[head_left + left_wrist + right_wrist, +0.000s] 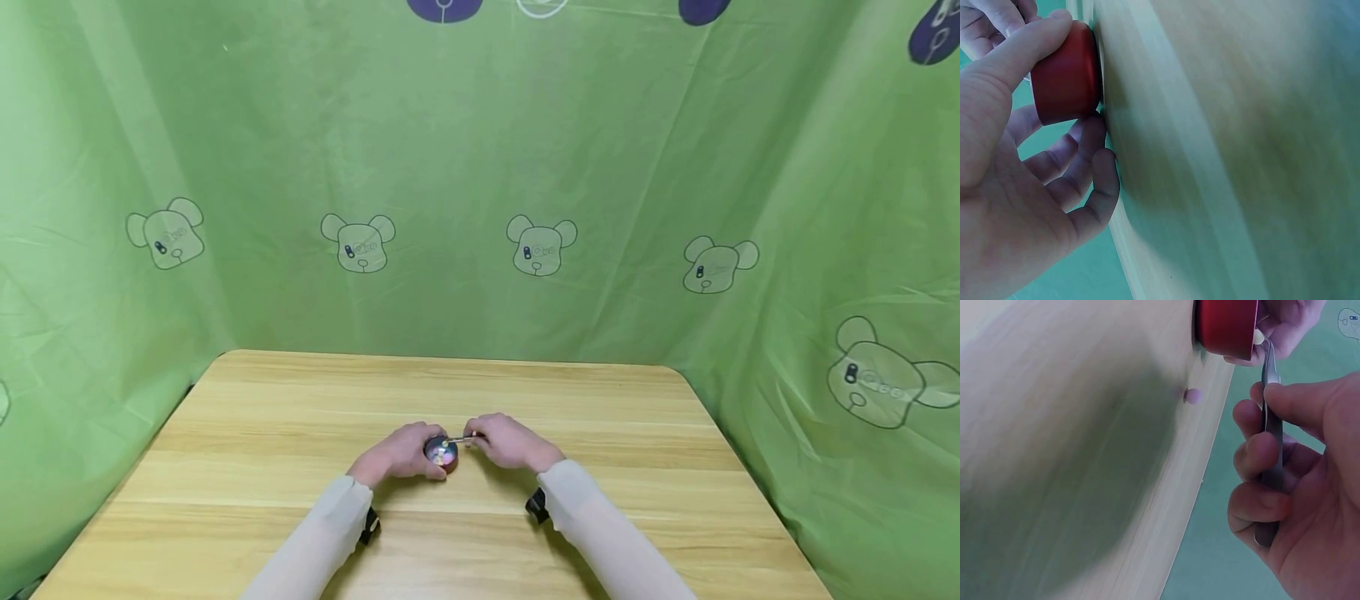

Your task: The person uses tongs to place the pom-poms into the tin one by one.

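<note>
My left hand [401, 451] grips a small round red tin [1066, 75] by its side, thumb near the upper rim and fingers round the lower edge. The tin stands on the table, and in the head view several small colourful pieces show inside it. Metal tweezers [1272, 437] are pinched in my right hand [506, 440], between thumb and fingers. Their bent tips reach the tin's rim, right at a pale yellow bead [1259, 337]. A pinkish-purple bead [1193, 395] lies on the tabletop beside the tin.
The wooden table [337, 392] has rounded far corners. Behind it and on both sides hangs a green curtain [450, 308] with bear-face prints. A dark wrist device [537, 505] shows below the right sleeve.
</note>
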Available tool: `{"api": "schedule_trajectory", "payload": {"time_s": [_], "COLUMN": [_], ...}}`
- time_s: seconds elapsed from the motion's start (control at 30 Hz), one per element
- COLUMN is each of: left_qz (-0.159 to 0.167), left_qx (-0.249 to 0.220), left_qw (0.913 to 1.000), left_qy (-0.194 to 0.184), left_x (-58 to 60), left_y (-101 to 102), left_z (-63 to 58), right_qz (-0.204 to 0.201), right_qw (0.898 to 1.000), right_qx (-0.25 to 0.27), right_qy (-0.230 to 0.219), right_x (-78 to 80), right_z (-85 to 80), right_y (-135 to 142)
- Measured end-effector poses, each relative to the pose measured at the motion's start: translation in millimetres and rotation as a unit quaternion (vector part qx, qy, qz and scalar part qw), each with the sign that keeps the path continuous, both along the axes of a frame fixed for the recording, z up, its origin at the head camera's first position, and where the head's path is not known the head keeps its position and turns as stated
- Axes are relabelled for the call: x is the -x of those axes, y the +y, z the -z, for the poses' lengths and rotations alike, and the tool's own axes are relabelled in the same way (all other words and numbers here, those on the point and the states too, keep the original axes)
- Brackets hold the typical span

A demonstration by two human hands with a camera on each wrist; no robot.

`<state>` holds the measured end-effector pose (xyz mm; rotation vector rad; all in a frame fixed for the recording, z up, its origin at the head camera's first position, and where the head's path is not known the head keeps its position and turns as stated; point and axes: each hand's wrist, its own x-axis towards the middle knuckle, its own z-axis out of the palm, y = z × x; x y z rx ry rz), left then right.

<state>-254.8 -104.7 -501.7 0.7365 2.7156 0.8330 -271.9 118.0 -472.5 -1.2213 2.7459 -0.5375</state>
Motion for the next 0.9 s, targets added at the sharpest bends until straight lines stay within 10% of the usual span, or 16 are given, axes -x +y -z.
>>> {"api": "schedule_trajectory", "payload": {"time_s": [0.9], "left_qz": [0.002], "left_qx": [-0.017], "left_qw": [0.9998], "left_qy": [0.004], "left_x": [-2.6], "left_y": [0.6], "left_z": [-2.9], "right_qz": [0.044], "right_qw": [0.999], "right_qx": [0.001], "right_qy": [-0.005], "right_x": [1.0], "right_z": [-1.6], "right_y": [17.8]}}
